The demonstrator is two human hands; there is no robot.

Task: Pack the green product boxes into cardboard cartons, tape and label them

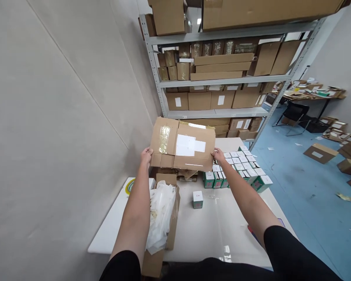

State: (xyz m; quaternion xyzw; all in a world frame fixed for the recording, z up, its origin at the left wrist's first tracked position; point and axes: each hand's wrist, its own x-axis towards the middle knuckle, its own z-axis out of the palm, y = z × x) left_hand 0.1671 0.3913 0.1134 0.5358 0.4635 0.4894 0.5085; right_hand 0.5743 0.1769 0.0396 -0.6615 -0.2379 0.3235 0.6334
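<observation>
A flattened cardboard box (166, 160) is held up above the far end of the table, tilted toward me. White labels and a strip of shiny tape cover parts of its face. My left hand (146, 156) grips its left edge, and my right hand (218, 154) pinches the right edge. Below it lie more cardboard pieces (188, 175), partly hidden. An open carton (173, 230) filled with white plastic bags (161, 210) stands near my left forearm. One small green-and-white box (197, 199) sits alone mid-table.
Rows of small green-and-white boxes (236, 164) stand on the table's right side. A roll of yellow tape (130, 186) lies at the left edge. Behind, a metal shelf (216, 113) holds many cartons. Cartons (320, 152) and scraps lie on the blue floor; a wall runs along the left.
</observation>
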